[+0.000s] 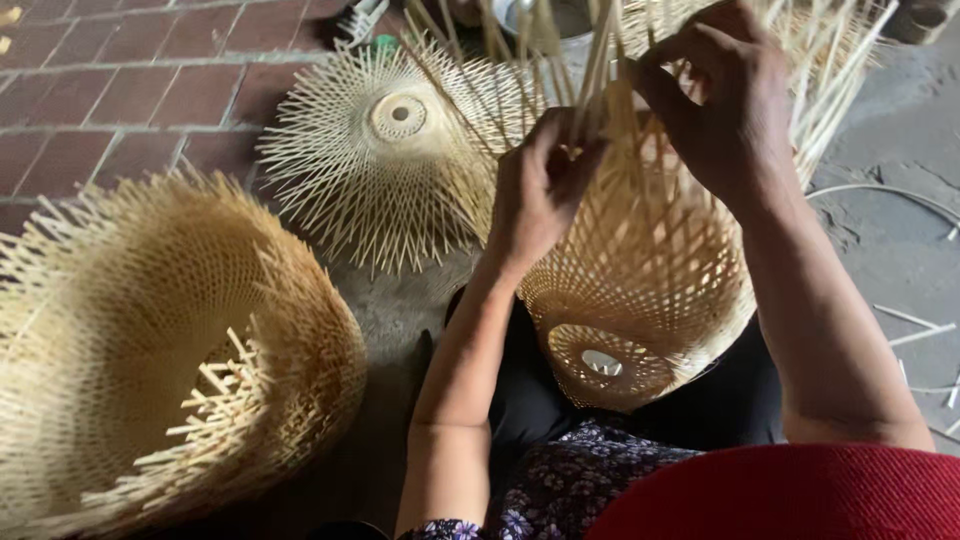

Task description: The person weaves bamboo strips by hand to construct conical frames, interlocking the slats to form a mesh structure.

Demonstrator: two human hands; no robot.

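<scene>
Pinching loose strips at the rim of the lap basket (640, 290), left hand (535, 195) and right hand (715, 100) both; finished basket (150, 340) left of it

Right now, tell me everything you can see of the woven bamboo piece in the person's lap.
The woven bamboo piece is a pale, bell-shaped open lattice of thin crossing strips. It lies tilted in the lap, its narrow closed end, with a small round hole, toward the person. Loose unwoven strip ends fan out at the far, wide end. The left hand pinches strips at that rim; the right hand grips strips just beside it. It rests on dark clothing.
</scene>
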